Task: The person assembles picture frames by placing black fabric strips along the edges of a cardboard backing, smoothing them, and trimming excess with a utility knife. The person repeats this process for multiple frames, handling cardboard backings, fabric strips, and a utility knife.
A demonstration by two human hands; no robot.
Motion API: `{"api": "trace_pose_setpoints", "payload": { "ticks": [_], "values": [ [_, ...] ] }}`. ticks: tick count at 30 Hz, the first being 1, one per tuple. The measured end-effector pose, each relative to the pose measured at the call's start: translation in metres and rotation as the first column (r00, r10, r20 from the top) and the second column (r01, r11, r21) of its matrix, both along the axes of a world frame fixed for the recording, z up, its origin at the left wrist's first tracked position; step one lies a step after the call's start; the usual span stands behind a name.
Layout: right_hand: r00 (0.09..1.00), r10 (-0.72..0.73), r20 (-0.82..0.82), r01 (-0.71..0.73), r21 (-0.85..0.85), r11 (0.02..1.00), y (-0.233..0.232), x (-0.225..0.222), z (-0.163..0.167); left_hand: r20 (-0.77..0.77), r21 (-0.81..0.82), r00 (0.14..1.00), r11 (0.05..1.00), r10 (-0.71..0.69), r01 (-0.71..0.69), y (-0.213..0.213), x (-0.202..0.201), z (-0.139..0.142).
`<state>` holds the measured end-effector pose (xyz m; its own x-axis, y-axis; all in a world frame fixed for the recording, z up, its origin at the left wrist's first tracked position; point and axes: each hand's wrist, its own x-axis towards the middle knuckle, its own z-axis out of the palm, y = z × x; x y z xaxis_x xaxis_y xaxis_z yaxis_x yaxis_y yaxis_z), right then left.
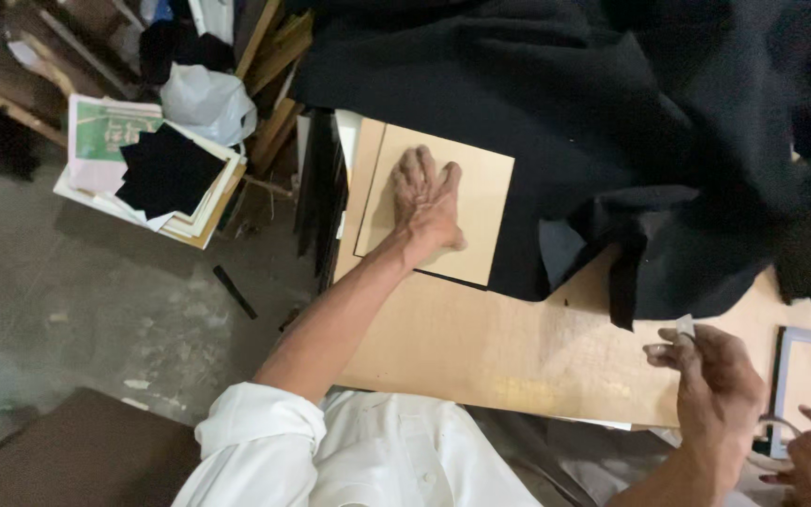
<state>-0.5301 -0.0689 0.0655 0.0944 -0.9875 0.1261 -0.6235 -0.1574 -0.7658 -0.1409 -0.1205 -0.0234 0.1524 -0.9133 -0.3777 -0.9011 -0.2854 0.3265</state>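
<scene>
Left hand (427,202) flat, fingers spread on tan square board (481,192), right hand (711,376) pinching small white piece (685,326)

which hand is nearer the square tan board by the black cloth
Left. The left hand lies flat on the square tan board; the right hand is well off to its right, pinching a small blade.

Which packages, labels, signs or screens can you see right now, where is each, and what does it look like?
Printed sheet: top of the stack on the floor, upper left; rectangular, green panel with pale pink margin, partly under black squares.
White plastic bag: right behind that stack; crumpled, bulging.
No screens or signs show.
</scene>
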Motion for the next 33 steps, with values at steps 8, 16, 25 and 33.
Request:
{"api": "trace_pose_setpoints", "payload": {
  "ticks": [8, 16, 25, 33],
  "values": [
    [0.786, 0.609, -0.105, -0.61, -0.289, 0.738, -0.085, 0.221, 0.008, 0.02, 0.075, 1.0, 0.997, -0.009, 0.008, 0.0, -0.002, 0.009],
    [0.55, 0.788, -0.275, -0.832, -0.102, 0.545, -0.169, 0.367, -0.078, 0.066, 0.116, 0.996, 0.992, -0.063, 0.055, -0.002, 0.01, 0.009],
    [0.341, 0.907, -0.246, -0.939, -0.049, 0.34, -0.215, 0.389, -0.131, 0.045, 0.07, 0.997, 0.996, -0.061, 0.057, -0.007, 0.018, -0.002],
    [0.327, 0.91, -0.254, -0.944, -0.056, 0.324, -0.214, 0.392, -0.133, 0.148, 0.021, 0.988, 0.999, -0.053, 0.05, -0.004, 0.017, -0.004]
  ]
}}
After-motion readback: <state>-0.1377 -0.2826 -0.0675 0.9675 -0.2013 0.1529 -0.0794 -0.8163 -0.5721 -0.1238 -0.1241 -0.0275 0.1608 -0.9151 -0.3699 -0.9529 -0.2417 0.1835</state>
